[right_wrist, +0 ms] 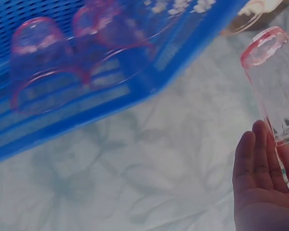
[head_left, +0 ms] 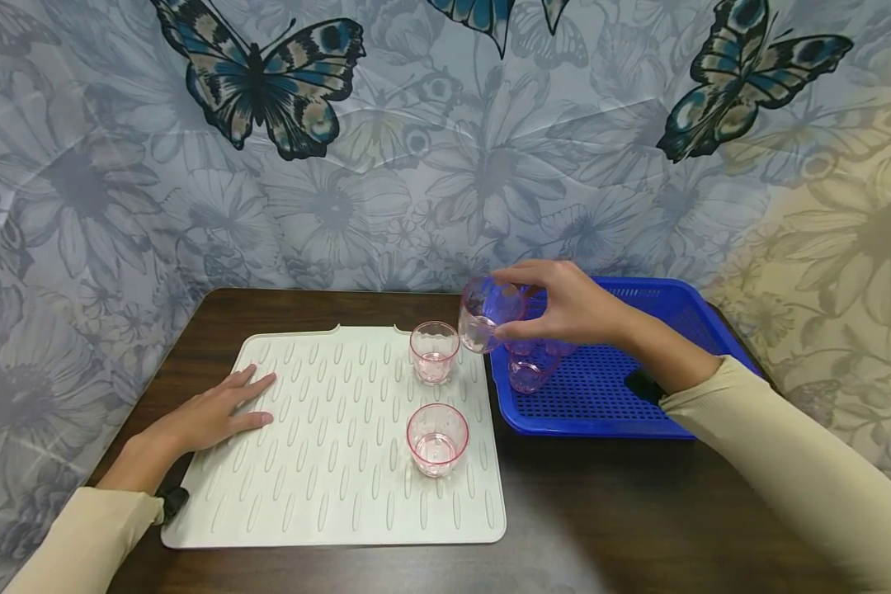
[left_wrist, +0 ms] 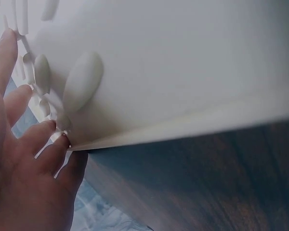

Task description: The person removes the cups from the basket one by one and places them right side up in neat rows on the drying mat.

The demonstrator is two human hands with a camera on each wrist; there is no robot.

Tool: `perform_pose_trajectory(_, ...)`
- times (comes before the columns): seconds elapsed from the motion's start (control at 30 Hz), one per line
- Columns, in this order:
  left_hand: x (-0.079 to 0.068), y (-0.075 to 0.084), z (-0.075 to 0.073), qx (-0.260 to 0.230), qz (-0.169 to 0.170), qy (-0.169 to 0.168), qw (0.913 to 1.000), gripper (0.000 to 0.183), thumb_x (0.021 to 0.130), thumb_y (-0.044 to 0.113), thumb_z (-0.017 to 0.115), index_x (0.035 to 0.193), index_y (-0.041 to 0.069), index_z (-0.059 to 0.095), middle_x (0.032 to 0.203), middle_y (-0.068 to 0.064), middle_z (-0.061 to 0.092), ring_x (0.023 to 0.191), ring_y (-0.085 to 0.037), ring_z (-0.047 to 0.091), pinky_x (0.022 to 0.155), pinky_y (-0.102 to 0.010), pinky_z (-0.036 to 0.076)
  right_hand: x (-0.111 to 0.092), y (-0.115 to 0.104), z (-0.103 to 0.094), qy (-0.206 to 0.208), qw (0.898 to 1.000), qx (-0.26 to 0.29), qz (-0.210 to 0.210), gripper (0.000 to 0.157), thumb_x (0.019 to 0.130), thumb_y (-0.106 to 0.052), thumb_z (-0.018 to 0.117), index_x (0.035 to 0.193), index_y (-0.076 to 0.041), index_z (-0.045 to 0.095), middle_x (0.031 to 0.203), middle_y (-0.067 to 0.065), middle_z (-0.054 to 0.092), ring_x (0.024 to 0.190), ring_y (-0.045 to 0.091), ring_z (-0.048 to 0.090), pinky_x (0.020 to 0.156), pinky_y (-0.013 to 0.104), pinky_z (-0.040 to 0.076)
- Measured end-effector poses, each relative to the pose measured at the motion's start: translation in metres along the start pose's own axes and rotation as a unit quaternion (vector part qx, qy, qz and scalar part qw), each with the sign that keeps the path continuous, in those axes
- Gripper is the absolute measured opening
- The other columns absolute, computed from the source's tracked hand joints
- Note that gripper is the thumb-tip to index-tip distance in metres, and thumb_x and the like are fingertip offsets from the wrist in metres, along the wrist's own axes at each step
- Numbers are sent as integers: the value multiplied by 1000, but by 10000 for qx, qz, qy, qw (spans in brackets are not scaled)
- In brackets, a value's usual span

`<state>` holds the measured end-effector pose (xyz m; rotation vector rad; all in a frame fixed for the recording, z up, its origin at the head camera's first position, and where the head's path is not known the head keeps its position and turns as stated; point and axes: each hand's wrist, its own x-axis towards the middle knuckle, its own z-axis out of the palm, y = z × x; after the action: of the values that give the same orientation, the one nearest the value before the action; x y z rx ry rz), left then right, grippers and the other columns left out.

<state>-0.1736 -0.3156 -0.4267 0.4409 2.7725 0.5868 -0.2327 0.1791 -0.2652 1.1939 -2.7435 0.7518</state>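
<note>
My right hand [head_left: 564,305] grips a clear, pink-tinted drinking glass [head_left: 483,318] between thumb and fingers, close above the basket's left rim. In the right wrist view this glass [right_wrist: 279,91] is tilted at the fingertips. Two similar glasses stand on the white ridged drying mat [head_left: 327,507]: a back glass [head_left: 434,353] right beside the held one, and a front glass [head_left: 437,441] nearer me. My left hand [head_left: 208,417] rests with fingers spread on the mat's left edge; in the left wrist view its fingertips meet the mat's edge [left_wrist: 173,125].
A blue perforated plastic basket [head_left: 601,427] stands right of the mat, with more pink-tinted glasses [right_wrist: 38,48] lying inside. Both mat and basket are on a dark wooden table [head_left: 564,495]. Behind rises a butterfly-and-flower patterned backdrop [head_left: 483,190].
</note>
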Motion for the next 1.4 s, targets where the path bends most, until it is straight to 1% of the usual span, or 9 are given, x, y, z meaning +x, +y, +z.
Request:
perform_pose_trajectory(0.2,0,1,-2,-17,19,6,10000,81,94,57,58,154,7,36,158,-33,18,143,-56,16,101,-75,26,17,-27,18,-258,9989,100,-383,70,79,-39,84,136,-5,61,119,6,67,92,17,61,73,37,50)
perform_pose_trajectory(0.27,0,2,-3,-42,24,9,10000,81,94,57,59,154,7,36,158,-33,18,143,-56,16,102,-75,25,22,-34,25,-363,9977,183,-545,69,79,-40,84,135,-5,62,121,6,67,97,15,62,77,35,52)
perform_pose_trajectory(0.4,0,2,-4,-43,33,11,10000,81,94,56,59,154,7,36,158,-33,18,143,-56,16,102,-75,26,32,-48,38,-624,9943,373,-783,66,81,-41,82,135,-7,62,119,3,66,97,13,63,80,34,53)
perform_pose_trajectory(0.6,0,0,-3,-7,2,5,10000,81,94,57,59,155,8,36,158,-33,18,143,-56,17,101,-75,26,42,-64,60,-919,9904,255,-1004,67,83,-42,80,135,-5,61,125,5,65,107,17,63,89,34,52)
perform_pose_trajectory(0.7,0,0,-2,-6,-14,-3,10000,81,94,58,58,155,9,36,158,-32,19,143,-56,17,101,-75,26,45,-71,70,-1183,9876,126,-1028,68,83,-43,79,136,-5,60,126,6,64,108,17,63,92,33,51)
perform_pose_trajectory(0.8,0,-1,-1,-15,-28,-23,10000,82,94,58,58,155,9,36,159,-32,19,143,-56,17,101,-75,26,47,-78,80,-1456,9832,-82,-1093,69,83,-44,79,137,-5,59,127,6,65,108,16,62,99,37,46)
perform_pose_trajectory(0.9,1,0,0,5,-43,-34,10000,82,93,59,58,155,10,36,159,-32,19,142,-56,18,100,-76,26,51,-84,87,-1704,9785,-224,-1138,70,84,-43,79,138,-6,58,128,4,64,108,15,62,100,39,43)
perform_pose_trajectory(1.1,1,0,1,41,-59,1,10000,82,93,59,59,154,10,37,158,-32,19,142,-56,19,99,-77,26,59,-94,101,-1971,9719,-153,-1275,69,82,-36,81,138,-3,57,129,8,64,110,18,63,95,29,48)
perform_pose_trajectory(1.4,1,0,1,68,-56,40,10000,81,93,59,59,154,9,38,158,-33,20,141,-57,19,99,-76,27,65,-102,122,-2408,9623,-364,-1211,72,83,-35,81,141,-3,55,133,9,62,125,18,57,105,28,42)
